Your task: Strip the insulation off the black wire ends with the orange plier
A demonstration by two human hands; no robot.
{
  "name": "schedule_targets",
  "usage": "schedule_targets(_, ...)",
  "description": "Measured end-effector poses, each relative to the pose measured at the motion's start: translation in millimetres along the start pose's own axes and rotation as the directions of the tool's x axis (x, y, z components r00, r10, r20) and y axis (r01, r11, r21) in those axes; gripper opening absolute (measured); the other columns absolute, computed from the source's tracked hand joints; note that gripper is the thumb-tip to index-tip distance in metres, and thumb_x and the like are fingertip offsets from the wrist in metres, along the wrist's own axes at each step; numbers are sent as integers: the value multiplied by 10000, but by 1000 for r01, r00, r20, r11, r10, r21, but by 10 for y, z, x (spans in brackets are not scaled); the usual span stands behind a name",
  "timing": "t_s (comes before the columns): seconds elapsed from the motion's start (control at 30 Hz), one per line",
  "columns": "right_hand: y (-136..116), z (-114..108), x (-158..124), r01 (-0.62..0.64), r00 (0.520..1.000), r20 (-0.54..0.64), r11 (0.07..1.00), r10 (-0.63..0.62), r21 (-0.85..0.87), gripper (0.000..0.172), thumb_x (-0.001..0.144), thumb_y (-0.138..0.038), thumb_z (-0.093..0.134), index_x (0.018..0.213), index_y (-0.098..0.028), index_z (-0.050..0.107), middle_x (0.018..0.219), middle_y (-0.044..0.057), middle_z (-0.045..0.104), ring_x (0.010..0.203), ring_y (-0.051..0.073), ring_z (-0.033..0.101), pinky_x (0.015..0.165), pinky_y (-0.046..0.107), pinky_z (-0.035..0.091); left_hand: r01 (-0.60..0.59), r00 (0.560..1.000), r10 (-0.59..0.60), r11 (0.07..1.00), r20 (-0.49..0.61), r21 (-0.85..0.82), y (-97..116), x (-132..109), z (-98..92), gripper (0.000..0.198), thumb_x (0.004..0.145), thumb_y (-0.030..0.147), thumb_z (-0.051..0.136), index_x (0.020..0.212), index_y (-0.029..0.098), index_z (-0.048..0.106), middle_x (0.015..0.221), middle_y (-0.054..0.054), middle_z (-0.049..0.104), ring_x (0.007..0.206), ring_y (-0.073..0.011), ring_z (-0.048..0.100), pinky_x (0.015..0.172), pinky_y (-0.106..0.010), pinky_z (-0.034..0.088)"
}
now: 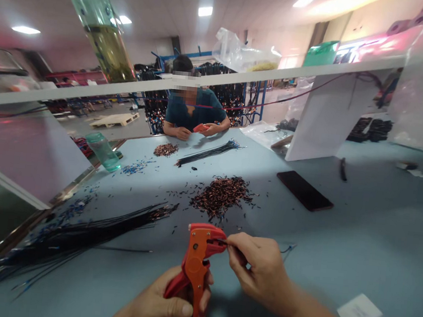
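Observation:
Wrapped round the handles of an orange and red wire stripper (198, 257), my left hand (168, 299) holds the tool upright at the lower middle. My right hand (261, 268) is closed in a pinch beside the tool's jaws. Between its fingertips is a thin black wire (222, 241), whose end lies in the jaws; a blue-tipped end (291, 247) shows behind the hand. Past the tool lies a heap of short black and copper wire scraps (223, 195). A large bundle of black wires (88, 234) lies on the left, with blue tips toward me.
Across the table (376, 234), a person (197, 110) holds a red tool. Near them lie a smaller wire bundle (208, 153) and scrap pile (165, 149). A black phone (304, 190) and white label (359, 312) are on the right, a green bottle (103, 151) on the left. A shelf bar (151, 84) crosses overhead.

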State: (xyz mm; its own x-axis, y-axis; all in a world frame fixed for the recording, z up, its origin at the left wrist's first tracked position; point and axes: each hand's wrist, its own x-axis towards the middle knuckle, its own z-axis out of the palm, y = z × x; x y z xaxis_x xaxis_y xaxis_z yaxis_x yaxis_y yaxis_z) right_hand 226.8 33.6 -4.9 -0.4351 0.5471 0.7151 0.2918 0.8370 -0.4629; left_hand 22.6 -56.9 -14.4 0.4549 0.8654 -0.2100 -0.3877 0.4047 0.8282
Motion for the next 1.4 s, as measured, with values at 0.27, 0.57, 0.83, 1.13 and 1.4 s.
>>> schedule_targets(0.27, -21, -18, 23, -10, 1000, 9, 1000, 11, -13, 175, 870, -101, 456, 757, -186, 560, 540, -53, 475, 446, 91, 393, 481, 235, 297, 24, 998, -23, 1000, -62, 15, -27, 26, 8, 395, 728, 387, 770, 971, 107, 634, 749, -52, 598, 607, -131, 589, 582, -263, 491)
schedule_targets(0.57, -33, -24, 35, -23, 1000, 9, 1000, 23, 6, 186, 868, -93, 454, 742, -192, 549, 522, -64, 441, 441, 89, 363, 471, 238, 281, 9, 998, -7, 1000, -69, 29, -63, 43, 38, 394, 725, 436, 763, 871, 119, 580, 681, -21, 548, 537, -102, 534, 514, -229, 455)
schedule_targets(0.83, 7, 5, -9, -15, 1000, 13, 1000, 15, 2, 162, 872, -92, 454, 809, -179, 575, 533, -60, 456, 450, 94, 373, 482, 245, 283, 9, 997, -7, 999, -73, 33, -64, 53, 35, 399, 730, 443, 756, 857, 116, 567, 682, -23, 546, 541, -100, 537, 514, -226, 458)
schedule_targets(1.13, 18, 2, 5, -25, 1000, 19, 999, 24, 21, 168, 858, -88, 452, 781, -193, 558, 518, -65, 444, 441, 94, 362, 474, 244, 276, 1, 998, 4, 998, -69, 69, -82, 59, 25, 389, 735, 457, 745, 823, 128, 556, 639, -5, 520, 501, -90, 506, 494, -218, 431)
schedule_targets(1.4, -8, 22, -7, -28, 1000, -8, 999, 28, -29, 181, 880, -93, 433, 786, -195, 549, 506, -66, 455, 423, 95, 396, 475, 242, 294, -17, 994, 28, 995, -106, 98, -123, 70, 40, 383, 740, 459, 741, 827, 140, 548, 625, 5, 523, 472, -86, 494, 480, -215, 412)
